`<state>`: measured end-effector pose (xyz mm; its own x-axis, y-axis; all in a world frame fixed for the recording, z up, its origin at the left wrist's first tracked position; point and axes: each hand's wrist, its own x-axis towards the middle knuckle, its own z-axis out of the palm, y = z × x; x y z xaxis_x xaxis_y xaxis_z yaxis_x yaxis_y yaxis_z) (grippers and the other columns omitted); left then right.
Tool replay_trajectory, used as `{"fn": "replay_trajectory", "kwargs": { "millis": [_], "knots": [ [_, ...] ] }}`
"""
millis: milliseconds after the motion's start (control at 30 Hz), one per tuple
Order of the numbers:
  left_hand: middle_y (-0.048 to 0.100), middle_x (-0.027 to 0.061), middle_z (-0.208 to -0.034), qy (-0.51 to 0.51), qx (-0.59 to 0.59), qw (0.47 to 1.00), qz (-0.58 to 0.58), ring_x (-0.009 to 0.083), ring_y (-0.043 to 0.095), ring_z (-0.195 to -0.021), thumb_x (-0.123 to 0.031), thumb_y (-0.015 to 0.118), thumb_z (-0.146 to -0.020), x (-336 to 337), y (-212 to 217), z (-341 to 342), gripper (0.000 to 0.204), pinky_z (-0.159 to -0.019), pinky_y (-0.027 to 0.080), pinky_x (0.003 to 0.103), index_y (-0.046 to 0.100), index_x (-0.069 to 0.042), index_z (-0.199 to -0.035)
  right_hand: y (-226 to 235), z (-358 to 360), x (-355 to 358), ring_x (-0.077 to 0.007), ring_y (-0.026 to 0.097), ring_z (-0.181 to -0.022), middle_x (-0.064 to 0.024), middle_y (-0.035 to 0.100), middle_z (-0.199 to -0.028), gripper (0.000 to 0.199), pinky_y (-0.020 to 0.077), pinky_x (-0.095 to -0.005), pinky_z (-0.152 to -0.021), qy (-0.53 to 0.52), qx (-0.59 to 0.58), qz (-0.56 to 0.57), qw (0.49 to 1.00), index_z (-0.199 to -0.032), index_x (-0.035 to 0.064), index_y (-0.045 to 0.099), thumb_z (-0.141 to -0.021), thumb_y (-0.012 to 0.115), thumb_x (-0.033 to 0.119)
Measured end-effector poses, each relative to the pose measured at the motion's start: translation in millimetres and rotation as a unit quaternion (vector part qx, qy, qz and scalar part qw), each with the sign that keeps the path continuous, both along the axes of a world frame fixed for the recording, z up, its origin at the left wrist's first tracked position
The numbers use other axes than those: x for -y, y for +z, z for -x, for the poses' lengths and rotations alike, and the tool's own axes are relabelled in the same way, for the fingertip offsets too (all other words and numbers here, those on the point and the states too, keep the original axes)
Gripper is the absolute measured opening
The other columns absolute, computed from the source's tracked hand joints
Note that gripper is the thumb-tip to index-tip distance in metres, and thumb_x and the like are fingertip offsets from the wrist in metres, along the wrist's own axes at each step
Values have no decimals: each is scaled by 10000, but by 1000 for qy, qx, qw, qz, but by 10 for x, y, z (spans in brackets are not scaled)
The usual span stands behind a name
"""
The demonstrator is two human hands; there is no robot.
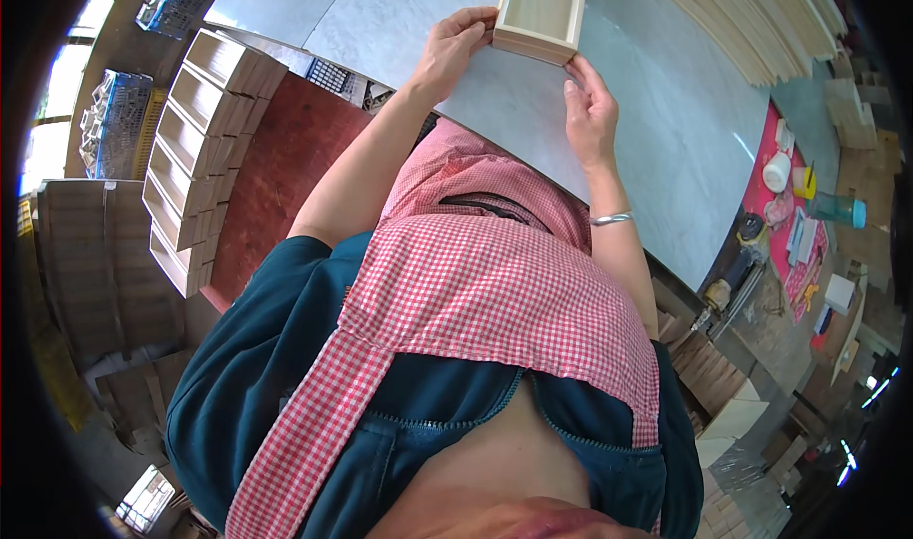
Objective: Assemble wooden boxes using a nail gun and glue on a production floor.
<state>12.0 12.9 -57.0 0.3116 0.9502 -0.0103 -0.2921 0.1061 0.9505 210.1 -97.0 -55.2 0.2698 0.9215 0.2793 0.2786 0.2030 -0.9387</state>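
Wooden box (538, 11) between the hands (592, 116) points lengthwise away, slightly rightward.

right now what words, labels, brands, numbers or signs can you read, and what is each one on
None can be read.
Open wooden box: no lettering visible.
Teal bottle and white jar at right: too small and blurred to tell whether either bears text.
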Motion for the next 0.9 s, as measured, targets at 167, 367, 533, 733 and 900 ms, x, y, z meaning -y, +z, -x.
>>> {"fn": "replay_trajectory", "kwargs": {
  "millis": [167, 367, 533, 733, 900],
  "knots": [
    [637, 154, -1234, -8, 28, 1000, 7, 191, 622, -1127, -48, 478, -1020, -58, -73, 22, 318, -1060, 482, 271, 583, 60, -1301, -31, -5, -6, -270, 629, -1172, -196, 641, -1281, 440, 519, -332, -989, 6, -19, -3, 1000, -1345, -52, 557, -908, 535, -4],
    [638, 143, -1222, -8, 39, 999, 22, 178, 625, -1119, -42, 480, -1018, -67, -87, 28, 319, -1044, 492, 258, 581, 48, -1307, -49, -19, -11, -291, 595, -1232, -217, 601, -1337, 470, 487, -351, -1047, 29, -66, -11, 997, -1385, -58, 514, -922, 539, 18],
    [639, 141, -1223, -11, 25, 1000, 15, 175, 625, -1118, -37, 482, -1014, -68, -96, 36, 321, -1039, 497, 258, 579, 54, -1307, -67, -12, 12, -306, 536, -1312, -220, 531, -1428, 505, 418, -357, -1113, 46, -66, -24, 996, -1460, -49, 427, -971, 528, 33],
    [597, 184, -1301, -23, 4, 999, 23, 209, 607, -1181, -35, 455, -1039, -43, -9, 38, 331, -1080, 481, 288, 533, 78, -1341, -63, -4, 7, -334, 516, -1334, -238, 489, -1463, 555, 410, -396, -1131, 70, -100, -41, 992, -1506, -32, 344, -990, 525, 65],
    [593, 194, -1299, -16, 33, 999, 36, 226, 606, -1183, -24, 445, -1033, -30, 42, 48, 350, -1079, 484, 296, 506, 94, -1358, 51, 109, 35, -353, 498, -1349, -250, 458, -1484, 592, 421, -421, -1123, 66, -126, -51, 989, -1535, -16, 275, -1003, 515, 83]
  ]
}}
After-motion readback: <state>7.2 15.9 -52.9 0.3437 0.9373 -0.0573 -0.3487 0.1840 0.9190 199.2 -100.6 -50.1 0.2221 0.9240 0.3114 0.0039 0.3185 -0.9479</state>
